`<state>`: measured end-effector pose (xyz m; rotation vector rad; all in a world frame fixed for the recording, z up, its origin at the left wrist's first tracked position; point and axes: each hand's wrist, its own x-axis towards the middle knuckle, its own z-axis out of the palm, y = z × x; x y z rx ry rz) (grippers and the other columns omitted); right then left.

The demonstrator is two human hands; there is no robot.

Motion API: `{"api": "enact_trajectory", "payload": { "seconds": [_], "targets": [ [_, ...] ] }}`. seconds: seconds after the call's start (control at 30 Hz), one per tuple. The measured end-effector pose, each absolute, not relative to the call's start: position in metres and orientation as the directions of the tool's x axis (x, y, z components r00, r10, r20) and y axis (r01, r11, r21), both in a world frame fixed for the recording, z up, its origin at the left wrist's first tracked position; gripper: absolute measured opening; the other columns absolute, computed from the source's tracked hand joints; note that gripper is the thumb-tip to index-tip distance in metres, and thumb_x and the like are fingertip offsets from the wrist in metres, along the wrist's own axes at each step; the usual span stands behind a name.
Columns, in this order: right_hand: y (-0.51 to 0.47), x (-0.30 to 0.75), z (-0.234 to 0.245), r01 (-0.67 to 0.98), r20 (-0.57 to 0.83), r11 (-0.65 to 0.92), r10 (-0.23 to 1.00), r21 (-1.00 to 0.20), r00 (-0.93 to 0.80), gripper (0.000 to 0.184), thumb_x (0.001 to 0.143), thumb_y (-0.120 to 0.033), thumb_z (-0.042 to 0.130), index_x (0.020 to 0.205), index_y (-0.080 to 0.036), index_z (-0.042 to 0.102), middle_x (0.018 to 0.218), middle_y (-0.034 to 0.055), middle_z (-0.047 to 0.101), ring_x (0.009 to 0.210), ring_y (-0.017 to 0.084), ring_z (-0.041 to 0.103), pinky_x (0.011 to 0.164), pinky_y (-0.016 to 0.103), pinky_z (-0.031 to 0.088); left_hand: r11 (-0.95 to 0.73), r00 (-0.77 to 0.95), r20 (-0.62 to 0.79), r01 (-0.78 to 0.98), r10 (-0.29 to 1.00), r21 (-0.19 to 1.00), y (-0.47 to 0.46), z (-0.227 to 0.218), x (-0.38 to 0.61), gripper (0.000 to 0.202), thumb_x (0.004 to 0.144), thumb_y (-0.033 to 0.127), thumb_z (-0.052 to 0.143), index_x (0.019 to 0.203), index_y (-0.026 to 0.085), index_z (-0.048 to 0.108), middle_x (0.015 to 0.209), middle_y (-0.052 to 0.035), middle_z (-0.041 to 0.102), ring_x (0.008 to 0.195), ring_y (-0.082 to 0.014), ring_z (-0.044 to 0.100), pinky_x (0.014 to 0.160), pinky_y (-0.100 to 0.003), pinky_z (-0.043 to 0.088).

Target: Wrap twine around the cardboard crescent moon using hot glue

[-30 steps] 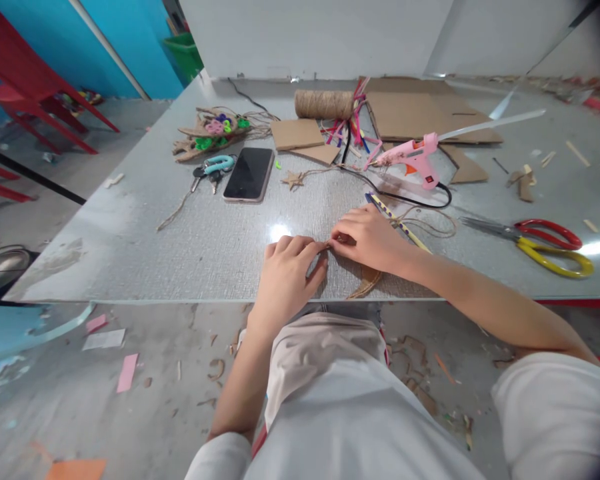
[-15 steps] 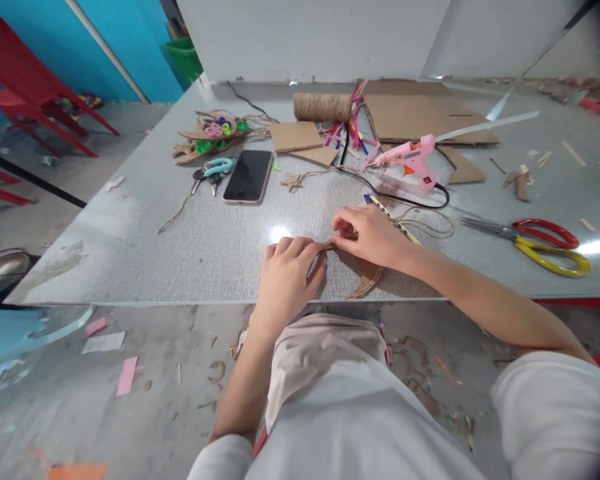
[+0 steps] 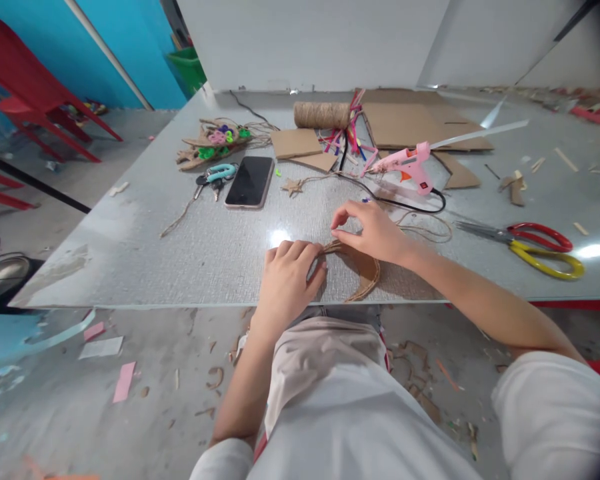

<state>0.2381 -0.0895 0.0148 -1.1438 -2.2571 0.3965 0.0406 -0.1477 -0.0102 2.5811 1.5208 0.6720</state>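
A curved cardboard piece edged with jute twine (image 3: 364,272) lies on the grey table (image 3: 180,240) near its front edge. My left hand (image 3: 287,280) rests on the piece's left end with its fingers curled, pressing it down. Just above the piece's top, my right hand (image 3: 370,228) is raised a little with thumb and forefinger pinched, apparently on the twine. Loose twine (image 3: 430,230) trails off to the right of that hand.
A pink glue gun (image 3: 410,163) with a black cord, red-and-yellow scissors (image 3: 535,243), a black phone (image 3: 250,181), keys (image 3: 213,177), a twine spool (image 3: 323,115), cardboard sheets (image 3: 410,120) and a decorated cardboard craft (image 3: 210,141) lie on the table. Red chairs (image 3: 25,87) stand at left.
My right hand has lifted off the table and drawn back slightly, uncovering more of the curved piece. My left hand has stayed in place.
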Motion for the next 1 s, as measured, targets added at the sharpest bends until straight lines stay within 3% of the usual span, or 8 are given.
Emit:
{"api": "enact_trajectory", "payload": {
  "seconds": [0.27, 0.5, 0.6, 0.7, 0.77, 0.87, 0.93, 1.0],
  "targets": [
    [-0.091, 0.23, 0.013, 0.639, 0.233, 0.52, 0.845, -0.567, -0.481, 0.014, 0.076, -0.022, 0.069, 0.081, -0.018, 0.056, 0.08, 0.0012, 0.069, 0.08, 0.016, 0.066, 0.077, 0.03, 0.043, -0.414, 0.313, 0.346, 0.868, 0.884, 0.273, -0.148, -0.012, 0.042, 0.011, 0.09, 0.031, 0.054, 0.094, 0.021, 0.057, 0.096, -0.0037, 0.065, 0.093, -0.0248, 0.055, 0.076, -0.037, 0.038],
    [-0.09, 0.228, 0.011, 0.635, 0.185, 0.485, 0.857, -0.601, -0.48, 0.015, 0.075, -0.023, 0.071, 0.079, -0.018, 0.057, 0.081, 0.0018, 0.07, 0.081, 0.017, 0.067, 0.078, 0.031, 0.045, -0.421, 0.32, 0.347, 0.865, 0.882, 0.273, -0.148, -0.013, 0.042, 0.01, 0.09, 0.031, 0.054, 0.092, 0.022, 0.057, 0.098, -0.0029, 0.064, 0.094, -0.0245, 0.055, 0.076, -0.037, 0.037],
    [-0.087, 0.233, 0.021, 0.564, 0.227, 0.482, 0.857, -0.67, -0.463, 0.012, 0.082, -0.029, 0.064, 0.086, -0.019, 0.058, 0.088, 0.003, 0.071, 0.088, 0.017, 0.066, 0.082, 0.032, 0.045, -0.412, 0.312, 0.342, 0.869, 0.886, 0.274, -0.148, -0.013, 0.042, 0.01, 0.09, 0.032, 0.054, 0.092, 0.022, 0.057, 0.097, -0.0027, 0.065, 0.094, -0.0244, 0.054, 0.077, -0.037, 0.037],
    [-0.079, 0.256, 0.038, 0.473, 0.382, 0.49, 0.87, -0.732, -0.31, 0.022, 0.093, -0.041, 0.048, 0.094, -0.021, 0.058, 0.092, 0.0032, 0.07, 0.089, 0.016, 0.065, 0.083, 0.033, 0.046, -0.399, 0.302, 0.328, 0.871, 0.895, 0.287, -0.148, -0.013, 0.042, 0.012, 0.09, 0.034, 0.053, 0.092, 0.022, 0.057, 0.096, -0.0032, 0.065, 0.094, -0.0245, 0.054, 0.077, -0.037, 0.037],
    [-0.074, 0.284, 0.045, 0.519, 0.414, 0.447, 0.891, -0.729, -0.186, 0.03, 0.094, -0.048, 0.043, 0.091, -0.022, 0.058, 0.082, 0.0016, 0.067, 0.079, 0.016, 0.063, 0.08, 0.034, 0.047, -0.388, 0.292, 0.316, 0.87, 0.903, 0.303, -0.147, -0.014, 0.041, 0.014, 0.09, 0.035, 0.053, 0.093, 0.022, 0.057, 0.095, -0.0043, 0.065, 0.092, -0.0246, 0.054, 0.076, -0.037, 0.037],
    [-0.07, 0.338, 0.04, 0.676, 0.277, 0.266, 0.956, -0.687, -0.095, 0.028, 0.091, -0.046, 0.048, 0.085, -0.022, 0.06, 0.07, 0.0013, 0.062, 0.072, 0.018, 0.061, 0.078, 0.037, 0.047, -0.379, 0.275, 0.312, 0.857, 0.91, 0.35, -0.146, -0.015, 0.04, 0.015, 0.091, 0.035, 0.051, 0.095, 0.02, 0.054, 0.093, -0.0055, 0.065, 0.09, -0.0244, 0.054, 0.075, -0.037, 0.038],
    [-0.068, 0.371, 0.03, 0.719, 0.224, 0.134, 0.974, -0.682, 0.031, 0.022, 0.088, -0.039, 0.053, 0.097, -0.02, 0.06, 0.085, 0.0057, 0.066, 0.083, 0.021, 0.062, 0.084, 0.04, 0.047, -0.386, 0.271, 0.316, 0.835, 0.909, 0.393, -0.146, -0.015, 0.04, 0.014, 0.091, 0.033, 0.05, 0.093, 0.02, 0.05, 0.094, -0.0057, 0.065, 0.09, -0.0241, 0.054, 0.076, -0.037, 0.039],
    [-0.064, 0.395, 0.021, 0.736, 0.182, 0.027, 0.974, -0.677, 0.132, 0.032, 0.08, -0.034, 0.063, 0.108, -0.017, 0.058, 0.104, 0.012, 0.065, 0.098, 0.024, 0.061, 0.09, 0.043, 0.046, -0.398, 0.274, 0.322, 0.811, 0.906, 0.429, -0.146, -0.016, 0.039, 0.012, 0.09, 0.032, 0.05, 0.09, 0.02, 0.047, 0.095, -0.0058, 0.066, 0.09, -0.0239, 0.054, 0.076, -0.037, 0.04]
  ]
}}
